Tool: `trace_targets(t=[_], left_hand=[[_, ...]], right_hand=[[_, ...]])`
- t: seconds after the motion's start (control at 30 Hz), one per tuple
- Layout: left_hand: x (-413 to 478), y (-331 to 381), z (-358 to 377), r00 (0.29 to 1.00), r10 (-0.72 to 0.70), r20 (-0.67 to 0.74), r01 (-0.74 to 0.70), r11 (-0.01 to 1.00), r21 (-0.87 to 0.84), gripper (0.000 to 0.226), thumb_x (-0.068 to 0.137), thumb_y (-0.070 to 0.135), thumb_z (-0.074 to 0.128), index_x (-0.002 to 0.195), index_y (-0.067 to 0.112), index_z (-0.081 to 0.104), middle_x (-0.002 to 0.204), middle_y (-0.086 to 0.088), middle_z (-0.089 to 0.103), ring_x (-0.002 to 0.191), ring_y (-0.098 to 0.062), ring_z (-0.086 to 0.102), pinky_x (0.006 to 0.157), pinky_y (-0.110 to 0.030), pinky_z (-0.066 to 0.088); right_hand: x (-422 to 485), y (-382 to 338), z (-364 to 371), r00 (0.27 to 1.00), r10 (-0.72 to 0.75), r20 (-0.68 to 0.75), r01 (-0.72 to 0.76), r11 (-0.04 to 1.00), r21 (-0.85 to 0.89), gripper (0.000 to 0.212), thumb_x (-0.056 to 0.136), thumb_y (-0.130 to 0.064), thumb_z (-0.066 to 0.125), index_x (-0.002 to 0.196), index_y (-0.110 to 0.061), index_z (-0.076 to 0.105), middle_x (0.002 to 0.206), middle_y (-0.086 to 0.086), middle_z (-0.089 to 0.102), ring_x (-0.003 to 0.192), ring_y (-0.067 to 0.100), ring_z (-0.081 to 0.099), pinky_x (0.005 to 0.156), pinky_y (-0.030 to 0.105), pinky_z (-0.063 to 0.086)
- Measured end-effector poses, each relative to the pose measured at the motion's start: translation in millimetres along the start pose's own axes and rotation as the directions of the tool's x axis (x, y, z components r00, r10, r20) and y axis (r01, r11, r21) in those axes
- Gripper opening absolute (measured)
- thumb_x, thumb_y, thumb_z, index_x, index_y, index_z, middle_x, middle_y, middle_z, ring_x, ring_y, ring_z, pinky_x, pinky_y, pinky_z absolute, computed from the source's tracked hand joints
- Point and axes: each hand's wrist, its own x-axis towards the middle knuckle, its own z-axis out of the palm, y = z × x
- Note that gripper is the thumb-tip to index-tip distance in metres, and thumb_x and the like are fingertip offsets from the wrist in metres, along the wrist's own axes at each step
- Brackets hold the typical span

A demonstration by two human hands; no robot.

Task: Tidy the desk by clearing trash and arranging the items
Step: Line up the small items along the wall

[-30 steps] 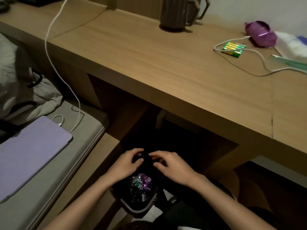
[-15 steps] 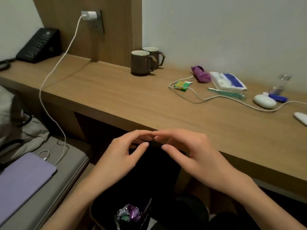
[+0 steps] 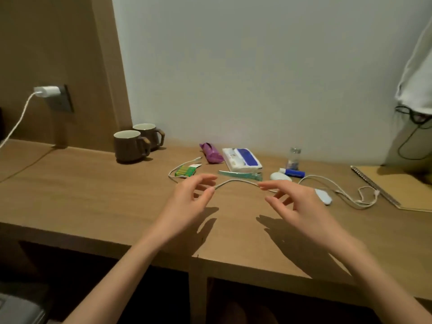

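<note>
Left hand (image 3: 187,199): held above the surface (image 3: 93,195), fingers spread and loosely bent, gripping nothing; its shadow falls on the wood below it.
Right hand (image 3: 297,202): held level with the left and apart from it, fingers likewise spread and empty.
Cable (image 3: 236,181): white, lying on the surface. It loops by the batteries, passes between the two sets of fingertips, then runs right into loose coils near the notebook. Both index tips are very close to it; whether they touch it cannot be told.
Batteries (image 3: 185,170): a green pack just beyond the left hand.
Wrapper (image 3: 211,153): purple and crumpled, near the wall, left of the tissue pack.
Tissue pack (image 3: 242,160): white and blue, with a teal packet (image 3: 240,175) lying in front of it.
Small items: a clear bottle (image 3: 294,157), a blue tube (image 3: 293,173) and a white oval case (image 3: 280,176), all beyond the right hand; a pale blue piece (image 3: 323,196) just right of that hand.
Mugs (image 3: 131,145): two brown ones, side by side at the back left.
Notebook (image 3: 397,188): spiral-bound, at the far right.
Charger (image 3: 48,91): plugged into the wall socket on the left, its own white lead hanging down.
</note>
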Motion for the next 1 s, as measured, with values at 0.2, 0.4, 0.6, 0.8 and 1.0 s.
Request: trace_targets(t=[0.2,0.4,0.6,0.8,1.0], left_hand=[[51,5,58,0.993,0.078,0.086,-0.086,0.993,0.086,0.034,0.092,0.027,0.055,0.125,0.024,0.057,0.122,0.006,0.06,0.112,-0.007,0.053,0.098,-0.037,0.047],[93,-12,102,0.988,0.076,0.138,-0.106,0.968,0.229,0.04,0.092,0.029,0.055,0.132,0.025,0.05,0.14,0.001,0.045,0.131,-0.016,0.037,0.109,-0.034,0.032],[128,-38,116,0.995,-0.04,0.088,-0.008,0.869,0.495,0.05,0.097,0.044,0.036,0.143,0.027,0.035,0.154,-0.007,0.027,0.144,-0.027,0.017,0.118,-0.043,0.011],[133,-46,121,0.995,-0.039,0.091,-0.011,0.871,0.49,0.05,0.097,0.049,0.03,0.141,0.027,0.04,0.146,-0.004,0.041,0.134,-0.021,0.035,0.109,-0.035,0.031],[145,-40,120,0.988,0.016,0.154,-0.08,0.903,0.422,0.045,0.101,0.036,0.027,0.141,0.024,0.041,0.137,0.003,0.053,0.123,-0.014,0.043,0.103,-0.031,0.034]], right_hand=[[0,62,-28,0.97,0.222,-0.099,-0.232,0.967,-0.106,0.031,0.093,-0.025,0.055,0.124,-0.032,0.059,0.112,-0.014,0.06,0.092,0.002,0.055,0.08,0.026,0.049],[14,126,-38,0.943,0.304,-0.136,-0.326,0.926,-0.19,0.03,0.092,-0.024,0.057,0.122,-0.027,0.06,0.123,-0.007,0.06,0.111,0.011,0.049,0.093,0.026,0.037],[33,164,-34,0.924,0.359,-0.13,-0.378,0.91,-0.173,0.038,0.092,-0.027,0.058,0.129,-0.028,0.054,0.133,-0.005,0.054,0.124,0.013,0.044,0.102,0.027,0.033],[63,178,-17,0.909,0.398,-0.123,-0.416,0.877,-0.24,0.046,0.093,-0.038,0.051,0.138,-0.031,0.044,0.138,-0.007,0.052,0.127,0.015,0.042,0.105,0.037,0.036],[97,180,-7,0.822,0.521,-0.232,-0.533,0.846,0.009,0.07,0.083,-0.052,0.061,0.142,-0.028,0.033,0.136,-0.006,0.053,0.128,0.02,0.043,0.103,0.044,0.039]])
